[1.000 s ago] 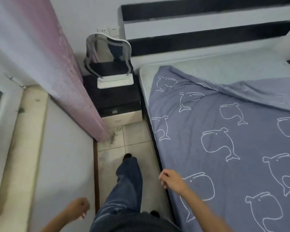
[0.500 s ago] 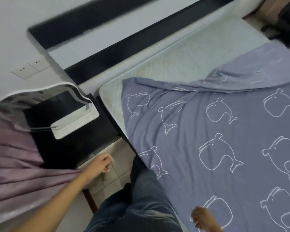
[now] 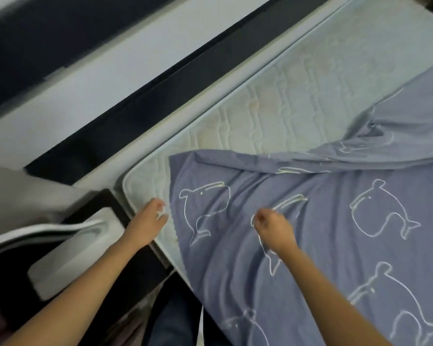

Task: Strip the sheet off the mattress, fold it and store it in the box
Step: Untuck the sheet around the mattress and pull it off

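A grey-blue sheet (image 3: 310,258) printed with white whale outlines covers the near part of the white quilted mattress (image 3: 285,108); its head end is peeled back and bunched, leaving the top of the mattress bare. My right hand (image 3: 273,227) pinches the sheet on top, and creases run out from the fingers. My left hand (image 3: 149,218) lies on the bare mattress corner with its fingers apart, their tips at the sheet's left edge. No box is in view.
A black-and-white striped headboard (image 3: 135,83) runs along the mattress's head. A dark nightstand (image 3: 125,278) with a white-framed mirror (image 3: 60,265) stands left of the bed. My jeans-clad leg (image 3: 173,320) is in the gap beside the bed.
I have leaned in toward the bed's head corner. My left hand moved from beside the nightstand onto the mattress corner. My right hand moved up the sheet and pinched it.
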